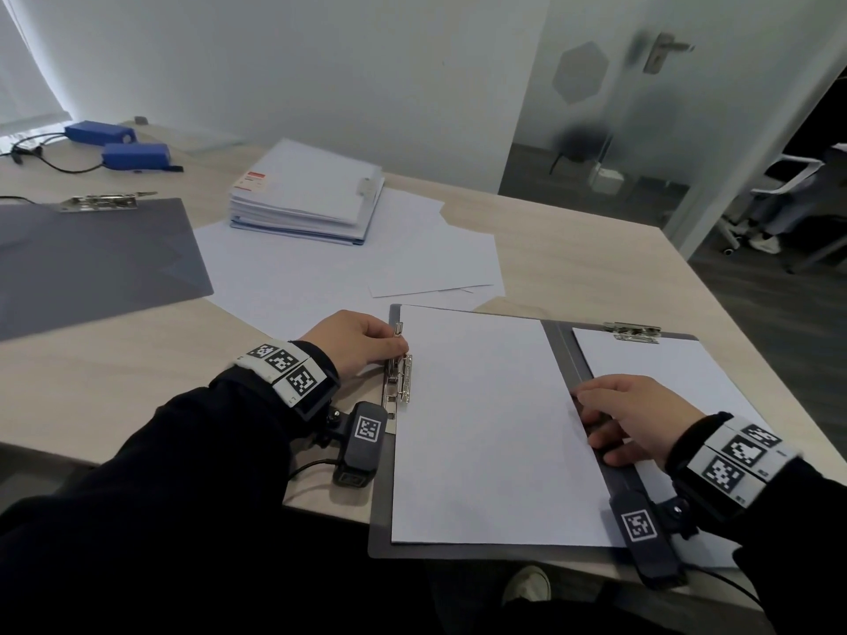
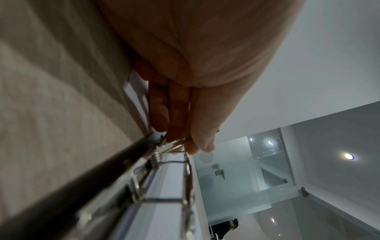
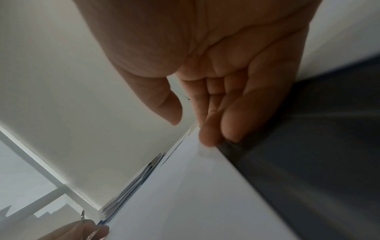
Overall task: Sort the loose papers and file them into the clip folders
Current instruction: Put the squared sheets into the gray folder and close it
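Wooden desk (image 1: 573, 249) by a white wall. Far left I log a second grey folder (image 1: 91, 258), clip at its far edge, with blue units (image 1: 135, 155) behind. Loose white sheets (image 1: 348, 263) and a paper stack (image 1: 307, 194) sit mid-desk. My left hand (image 1: 355, 343) pinches the lever of the metal clip (image 1: 403, 378). Open grey clip folder (image 1: 481, 549) lies near me, long axis left-right, clip along its left edge, white sheet (image 1: 486, 428) on it. My right hand (image 1: 637, 417) rests on the sheet's right edge at the spine, fingers extended, gripping nothing.

White walls (image 1: 321, 61), frosted glass door (image 1: 618, 107), wooden table (image 1: 596, 268)
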`<state>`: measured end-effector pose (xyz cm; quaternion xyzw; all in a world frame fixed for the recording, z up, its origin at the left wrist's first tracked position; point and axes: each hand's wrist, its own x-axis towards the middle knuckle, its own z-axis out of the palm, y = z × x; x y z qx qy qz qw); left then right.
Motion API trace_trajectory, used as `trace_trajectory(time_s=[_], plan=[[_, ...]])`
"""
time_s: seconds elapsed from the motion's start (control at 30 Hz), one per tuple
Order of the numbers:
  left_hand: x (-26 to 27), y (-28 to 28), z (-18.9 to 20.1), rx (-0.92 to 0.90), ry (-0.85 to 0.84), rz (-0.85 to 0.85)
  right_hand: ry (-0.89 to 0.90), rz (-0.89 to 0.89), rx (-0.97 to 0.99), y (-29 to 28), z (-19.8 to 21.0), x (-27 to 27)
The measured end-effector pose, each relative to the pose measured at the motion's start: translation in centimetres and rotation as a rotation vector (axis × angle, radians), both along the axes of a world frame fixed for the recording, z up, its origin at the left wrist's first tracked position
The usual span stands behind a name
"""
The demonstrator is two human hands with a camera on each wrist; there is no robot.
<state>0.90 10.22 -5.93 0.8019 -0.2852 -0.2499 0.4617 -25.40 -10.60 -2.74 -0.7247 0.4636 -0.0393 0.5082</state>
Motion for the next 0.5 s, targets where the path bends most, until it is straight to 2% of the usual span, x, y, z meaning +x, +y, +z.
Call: trace_trajectory(time_s=[0.37, 0.5], plan=[[-0.06, 0.05, 0.17, 0.031, -0.036, 0.002, -0.048, 0.005, 0.040, -0.14, -0.21, -0.63], [-0.07, 0.11, -0.09, -0.032, 0.031, -0.016, -0.082, -0.006, 0.064, -0.31, -0.45, -0.82]])
